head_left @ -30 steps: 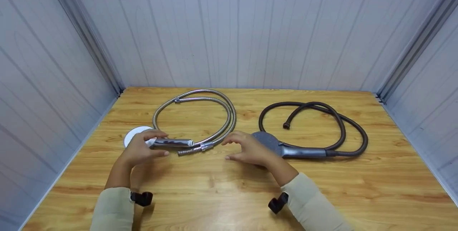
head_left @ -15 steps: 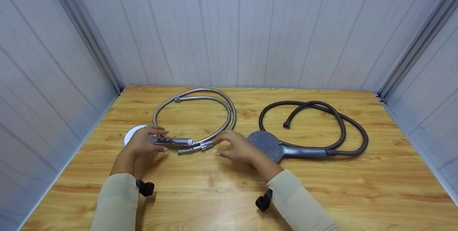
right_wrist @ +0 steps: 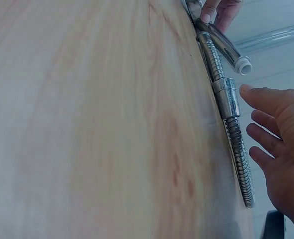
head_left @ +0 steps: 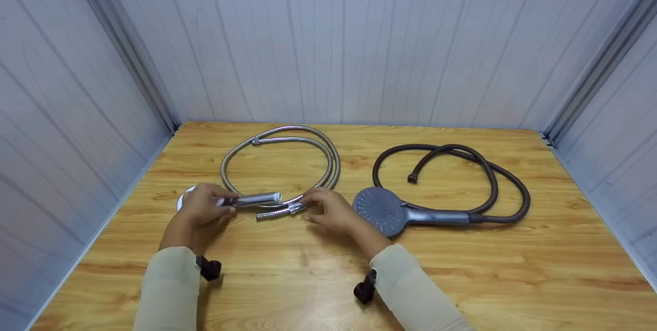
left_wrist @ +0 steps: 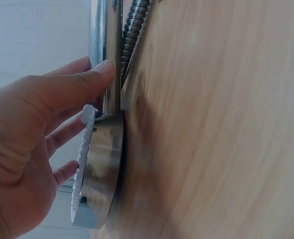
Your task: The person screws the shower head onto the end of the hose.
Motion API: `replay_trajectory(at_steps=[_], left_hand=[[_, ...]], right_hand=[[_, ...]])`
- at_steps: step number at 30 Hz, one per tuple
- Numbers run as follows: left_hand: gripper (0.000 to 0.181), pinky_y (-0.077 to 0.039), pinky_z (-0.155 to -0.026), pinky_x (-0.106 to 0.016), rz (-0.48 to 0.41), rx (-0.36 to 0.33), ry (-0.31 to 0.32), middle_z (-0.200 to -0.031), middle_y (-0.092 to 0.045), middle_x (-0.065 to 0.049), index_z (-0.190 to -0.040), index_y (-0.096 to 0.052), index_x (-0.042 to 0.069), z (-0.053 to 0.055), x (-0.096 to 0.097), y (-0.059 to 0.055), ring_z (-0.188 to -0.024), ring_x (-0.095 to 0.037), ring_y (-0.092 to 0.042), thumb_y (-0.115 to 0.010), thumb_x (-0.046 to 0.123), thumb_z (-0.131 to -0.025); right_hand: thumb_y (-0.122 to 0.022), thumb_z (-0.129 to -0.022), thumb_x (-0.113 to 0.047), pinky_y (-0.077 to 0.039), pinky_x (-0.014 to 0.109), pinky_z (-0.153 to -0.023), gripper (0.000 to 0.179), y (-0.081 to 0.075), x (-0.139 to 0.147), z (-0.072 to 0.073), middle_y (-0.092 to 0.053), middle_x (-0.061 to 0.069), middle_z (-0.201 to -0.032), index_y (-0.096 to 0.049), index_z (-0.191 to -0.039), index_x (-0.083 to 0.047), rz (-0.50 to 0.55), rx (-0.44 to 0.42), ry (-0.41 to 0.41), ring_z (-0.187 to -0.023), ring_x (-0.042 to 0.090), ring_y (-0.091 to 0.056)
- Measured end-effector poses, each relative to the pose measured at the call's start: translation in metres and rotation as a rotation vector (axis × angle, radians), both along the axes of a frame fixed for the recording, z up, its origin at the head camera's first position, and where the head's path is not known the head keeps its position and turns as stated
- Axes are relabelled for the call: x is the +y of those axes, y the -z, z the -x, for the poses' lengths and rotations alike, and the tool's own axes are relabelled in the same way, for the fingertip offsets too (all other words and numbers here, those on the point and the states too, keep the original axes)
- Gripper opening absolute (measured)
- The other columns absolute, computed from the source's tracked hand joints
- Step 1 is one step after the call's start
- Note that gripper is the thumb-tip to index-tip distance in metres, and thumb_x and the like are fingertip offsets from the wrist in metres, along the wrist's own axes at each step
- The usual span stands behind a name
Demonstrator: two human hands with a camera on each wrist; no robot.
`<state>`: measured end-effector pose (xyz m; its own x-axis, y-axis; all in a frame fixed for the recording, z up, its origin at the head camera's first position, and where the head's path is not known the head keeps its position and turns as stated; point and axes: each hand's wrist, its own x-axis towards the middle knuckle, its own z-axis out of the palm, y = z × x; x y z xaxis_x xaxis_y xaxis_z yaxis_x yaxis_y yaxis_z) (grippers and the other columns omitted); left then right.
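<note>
My left hand [head_left: 206,202] holds a chrome shower head [left_wrist: 104,164] near the neck, thumb on the near side of its handle and fingers behind. The handle [head_left: 259,199] points right, its white threaded end tipped up a little; the head view shows only a sliver of the white spray face. A silver metal shower hose [head_left: 336,161] lies coiled behind, its chrome connector [right_wrist: 226,97] below the handle's end. Beside that connector is my right hand [head_left: 331,211], fingers relaxed and spread, thumb tip close to the metal and nothing in its grasp.
A dark grey shower head [head_left: 380,210] with a dark brown hose [head_left: 495,182] lies on the right of the wooden table [head_left: 287,279]. White panel walls [head_left: 318,43] stand at the back and both sides.
My right hand has moved left from beside the grey shower head to the silver hose's connector. My left hand has closed on the chrome shower head, and its handle end has tipped up slightly.
</note>
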<state>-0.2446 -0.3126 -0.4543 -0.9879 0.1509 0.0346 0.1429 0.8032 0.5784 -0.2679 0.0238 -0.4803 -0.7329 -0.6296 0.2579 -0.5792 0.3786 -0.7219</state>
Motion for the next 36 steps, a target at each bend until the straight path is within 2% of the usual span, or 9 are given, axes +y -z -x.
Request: replay_trajectory(at_steps=[6, 11, 12, 13, 15, 18, 21, 29, 36], left_hand=[[0.025, -0.018, -0.095, -0.056, 0.029, -0.019, -0.047, -0.102, -0.073, -0.005, -0.104, -0.079, 0.017, -0.006, -0.003, 0.001, -0.102, -0.032, -0.061, -0.082, 0.021, -0.079], [0.026, -0.005, -0.106, -0.064, 0.052, -0.019, -0.066, -0.104, -0.072, -0.006, -0.101, -0.080, 0.015, -0.011, -0.007, 0.000, -0.108, -0.035, -0.057, -0.085, 0.021, -0.076], [0.026, -0.005, -0.106, -0.064, 0.052, -0.027, -0.069, -0.104, -0.072, -0.006, -0.102, -0.079, 0.015, -0.013, -0.008, 0.000, -0.109, -0.036, -0.057, -0.084, 0.022, -0.077], [0.027, -0.008, -0.107, -0.064, 0.047, -0.038, -0.074, -0.104, -0.072, -0.006, -0.102, -0.079, 0.015, -0.014, -0.008, 0.001, -0.108, -0.035, -0.057, -0.084, 0.024, -0.077], [0.031, -0.021, -0.105, -0.060, 0.019, -0.074, -0.086, -0.102, -0.071, -0.005, -0.105, -0.078, 0.014, -0.016, -0.009, 0.002, -0.104, -0.033, -0.058, -0.084, 0.027, -0.078], [0.035, -0.040, -0.092, -0.049, -0.028, -0.121, -0.116, -0.098, -0.071, -0.003, -0.107, -0.077, 0.013, -0.019, -0.009, 0.005, -0.095, -0.026, -0.058, -0.084, 0.031, -0.077], [0.038, -0.043, -0.087, -0.047, -0.065, -0.125, -0.129, -0.098, -0.070, -0.003, -0.109, -0.077, 0.012, -0.022, -0.010, 0.009, -0.094, -0.024, -0.057, -0.084, 0.031, -0.077], [0.049, -0.039, -0.093, -0.054, -0.054, -0.102, -0.167, -0.115, -0.069, -0.011, -0.118, -0.073, 0.015, -0.026, -0.010, 0.016, -0.104, -0.029, -0.058, -0.083, 0.039, -0.077], [0.049, -0.022, -0.097, -0.058, -0.039, -0.048, -0.119, -0.107, -0.072, -0.009, -0.116, -0.074, 0.016, -0.026, -0.006, 0.018, -0.100, -0.033, -0.061, -0.083, 0.041, -0.075]], right_hand=[[-0.074, -0.083, -0.003, -0.037, 0.038, -0.105, 0.028, 0.003, -0.005, 0.002, -0.062, 0.014, -0.122, -0.070, -0.111, 0.000, -0.015, 0.012, 0.008, -0.119, 0.029, -0.054], [-0.073, -0.083, -0.003, -0.039, 0.038, -0.103, 0.028, 0.005, -0.009, 0.006, -0.065, 0.014, -0.117, -0.070, -0.110, 0.000, -0.069, 0.085, 0.010, -0.114, 0.029, -0.057], [-0.074, -0.083, -0.003, -0.040, 0.038, -0.102, 0.028, 0.005, -0.010, 0.006, -0.066, 0.013, -0.115, -0.070, -0.110, -0.001, -0.083, 0.105, 0.012, -0.113, 0.029, -0.057], [-0.074, -0.082, -0.004, -0.040, 0.038, -0.101, 0.028, 0.005, -0.011, 0.007, -0.066, 0.012, -0.114, -0.071, -0.111, -0.001, -0.098, 0.118, 0.015, -0.112, 0.028, -0.057], [-0.074, -0.082, -0.005, -0.042, 0.037, -0.098, 0.029, 0.005, -0.012, 0.007, -0.066, 0.011, -0.111, -0.071, -0.111, -0.002, -0.127, 0.146, 0.021, -0.108, 0.027, -0.057], [-0.076, -0.083, -0.008, -0.043, 0.036, -0.094, 0.029, 0.006, -0.013, 0.005, -0.065, 0.009, -0.107, -0.072, -0.111, -0.004, -0.175, 0.170, 0.033, -0.104, 0.026, -0.055], [-0.076, -0.084, -0.011, -0.043, 0.036, -0.089, 0.027, 0.008, -0.012, 0.004, -0.062, 0.009, -0.103, -0.073, -0.110, -0.005, -0.210, 0.185, 0.031, -0.100, 0.025, -0.053], [-0.078, -0.081, -0.010, -0.044, 0.035, -0.087, 0.016, 0.007, -0.012, 0.003, -0.068, 0.003, -0.094, -0.073, -0.097, -0.008, -0.234, 0.251, -0.017, -0.094, 0.021, -0.058], [-0.076, -0.084, -0.012, -0.043, 0.034, -0.091, 0.019, 0.003, -0.019, -0.002, -0.070, 0.002, -0.097, -0.073, -0.102, -0.008, -0.300, 0.316, -0.089, -0.096, 0.020, -0.061]])
